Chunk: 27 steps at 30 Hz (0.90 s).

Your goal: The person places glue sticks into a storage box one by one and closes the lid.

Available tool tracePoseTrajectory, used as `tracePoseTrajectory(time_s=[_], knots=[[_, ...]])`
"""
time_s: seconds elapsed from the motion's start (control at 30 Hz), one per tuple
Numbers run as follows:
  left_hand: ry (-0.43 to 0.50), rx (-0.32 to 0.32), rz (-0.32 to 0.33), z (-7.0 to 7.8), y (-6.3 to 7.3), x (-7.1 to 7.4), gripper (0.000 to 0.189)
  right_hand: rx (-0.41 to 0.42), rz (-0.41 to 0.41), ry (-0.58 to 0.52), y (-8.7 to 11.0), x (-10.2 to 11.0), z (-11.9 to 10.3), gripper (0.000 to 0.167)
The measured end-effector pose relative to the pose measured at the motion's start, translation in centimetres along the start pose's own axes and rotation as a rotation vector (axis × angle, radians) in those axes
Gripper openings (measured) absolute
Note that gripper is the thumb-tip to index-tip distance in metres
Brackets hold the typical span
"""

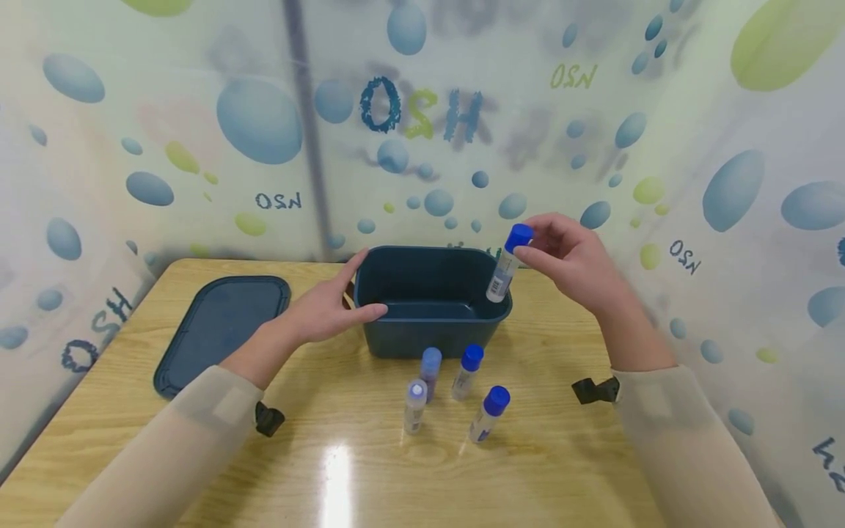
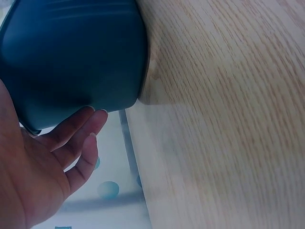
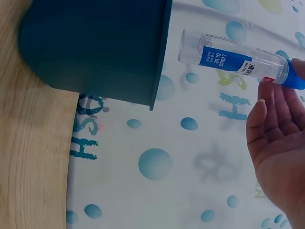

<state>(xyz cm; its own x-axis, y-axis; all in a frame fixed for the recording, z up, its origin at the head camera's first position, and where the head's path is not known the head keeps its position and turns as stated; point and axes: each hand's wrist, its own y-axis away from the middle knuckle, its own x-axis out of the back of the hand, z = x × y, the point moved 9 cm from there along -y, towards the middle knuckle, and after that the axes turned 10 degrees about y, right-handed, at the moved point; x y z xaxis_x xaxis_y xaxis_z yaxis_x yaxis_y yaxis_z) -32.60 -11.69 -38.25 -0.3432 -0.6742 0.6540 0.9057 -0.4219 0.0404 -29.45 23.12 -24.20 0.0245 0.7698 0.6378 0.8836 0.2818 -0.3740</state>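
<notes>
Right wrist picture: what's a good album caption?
A right hand holds a liquid glue bottle by its blue cap near a bin.

Left hand [image 2: 38, 174] touching dark teal bin [image 2: 76, 52], wood-grain table [image 2: 214, 119], blue-spotted white backdrop [image 2: 112, 212]

In my head view I see a wooden table [image 1: 554, 477] bearing a flat dark lid [image 1: 227, 323] at left, a dark blue bin [image 1: 409, 339] at centre, and four small bottles [image 1: 485, 424] standing just below it.
</notes>
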Motion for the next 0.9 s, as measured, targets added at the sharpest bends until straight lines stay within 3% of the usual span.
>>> tracePoseTrajectory(time_s=[0.4, 0.9], knots=[[-0.004, 0.007, -0.014, 0.0, -0.3, -0.1, 0.114, -0.106, -0.083, 0.037, -3.2, -3.0, 1.2, 0.034], [-0.003, 0.023, -0.016, -0.3, -0.2, 0.0, 0.113, -0.100, -0.191, 0.041, -6.1, -7.3, 2.5, 0.036]])
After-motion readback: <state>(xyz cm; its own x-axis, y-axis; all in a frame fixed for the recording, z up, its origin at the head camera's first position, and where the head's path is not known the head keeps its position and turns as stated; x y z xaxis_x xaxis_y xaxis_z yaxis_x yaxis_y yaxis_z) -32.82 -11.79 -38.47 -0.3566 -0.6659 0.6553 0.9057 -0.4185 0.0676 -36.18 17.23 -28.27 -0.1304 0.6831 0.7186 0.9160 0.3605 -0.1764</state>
